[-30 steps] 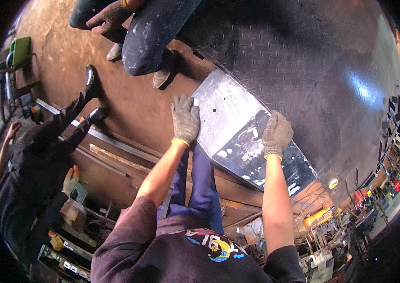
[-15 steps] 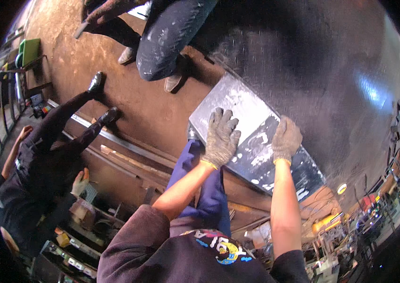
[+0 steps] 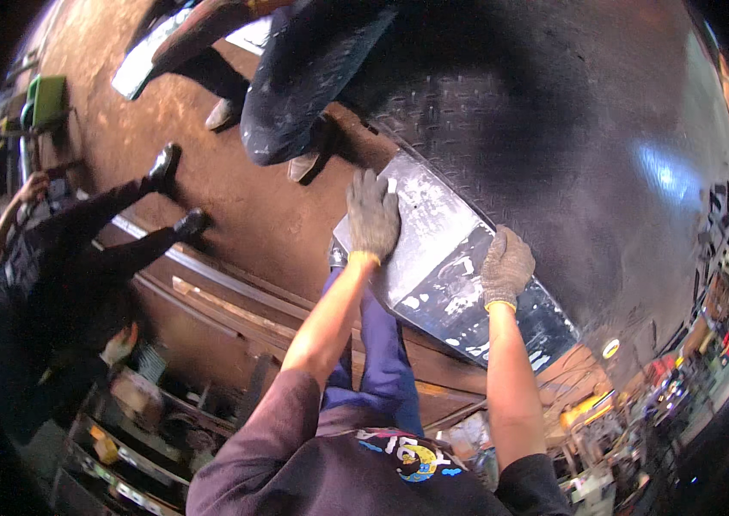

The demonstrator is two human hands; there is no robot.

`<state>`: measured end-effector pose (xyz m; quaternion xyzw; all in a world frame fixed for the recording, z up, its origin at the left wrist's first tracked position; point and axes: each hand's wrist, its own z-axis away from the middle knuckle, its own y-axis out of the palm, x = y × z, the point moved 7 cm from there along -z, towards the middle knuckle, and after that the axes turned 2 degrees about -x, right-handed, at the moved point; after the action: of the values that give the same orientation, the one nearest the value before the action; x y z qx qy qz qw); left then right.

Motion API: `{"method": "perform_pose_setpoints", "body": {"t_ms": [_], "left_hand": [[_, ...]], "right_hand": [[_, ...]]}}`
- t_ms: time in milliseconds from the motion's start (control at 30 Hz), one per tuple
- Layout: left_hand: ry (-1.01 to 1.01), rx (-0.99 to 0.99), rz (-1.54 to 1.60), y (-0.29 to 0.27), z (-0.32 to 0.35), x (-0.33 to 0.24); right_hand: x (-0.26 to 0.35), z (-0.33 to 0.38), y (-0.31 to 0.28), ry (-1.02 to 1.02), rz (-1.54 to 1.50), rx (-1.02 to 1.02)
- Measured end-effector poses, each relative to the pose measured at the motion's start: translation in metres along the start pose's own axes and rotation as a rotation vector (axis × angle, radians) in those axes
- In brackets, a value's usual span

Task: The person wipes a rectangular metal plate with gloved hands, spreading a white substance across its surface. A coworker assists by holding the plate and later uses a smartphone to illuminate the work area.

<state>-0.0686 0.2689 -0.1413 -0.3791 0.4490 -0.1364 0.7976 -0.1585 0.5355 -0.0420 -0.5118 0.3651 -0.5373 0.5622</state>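
Flat rectangular silver-and-black metal panel (image 3: 433, 228) is lying beneath parted hands: grey-gloved left hand (image 3: 373, 215), outspread, now resting nearer its edge, widening their span; grey-gloved right hand (image 3: 508, 265) curling opposite, grip unclear.

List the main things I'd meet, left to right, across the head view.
Green boxy item, a co-worker's upper black shoe, another co-worker's nearer tan shoe, your left gloved hand, your right gloved hand, yellow cylinder. The rectangular panel reaches under both hands, so it's left out.
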Motion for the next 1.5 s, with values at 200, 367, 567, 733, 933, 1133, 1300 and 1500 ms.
{"method": "perform_pose_setpoints", "body": {"t_ms": [200,367,567,733,933,1133,1300,1500], "left_hand": [[0.093,0.094,0.085,-0.006,0.039,-0.036],[-0.056,0.029,0.035,-0.008,-0.011,-0.027],[0.309,0.043,0.018,0.008,0.036,-0.071],[0.039,0.05,0.001,-0.013,-0.008,-0.056],[0.328,-0.025,0.065,0.008,0.016,-0.092],[0.144,0.017,-0.27,0.025,-0.01,-0.091],[0.131,-0.035,-0.091,0.008,-0.014,-0.1],[0.445,-0.038,-0.3,0.034,0.036,-0.125]], "right_hand": [[-0.011,-0.005,-0.009,0.046,-0.011,-0.02],[-0.006,-0.001,0.0,0.072,0.089,0.083],[-0.007,0.0,-0.005,0.078,0.028,0.063],[0.0,-0.005,-0.006,0.071,0.057,0.084],[-0.011,-0.001,-0.003,0.125,0.062,0.129],[-0.01,-0.003,-0.005,0.083,0.069,0.067],[-0.007,0.002,-0.01,0.056,0.033,0.022],[0.0,0.0,-0.007,0.075,0.089,0.09]]}}
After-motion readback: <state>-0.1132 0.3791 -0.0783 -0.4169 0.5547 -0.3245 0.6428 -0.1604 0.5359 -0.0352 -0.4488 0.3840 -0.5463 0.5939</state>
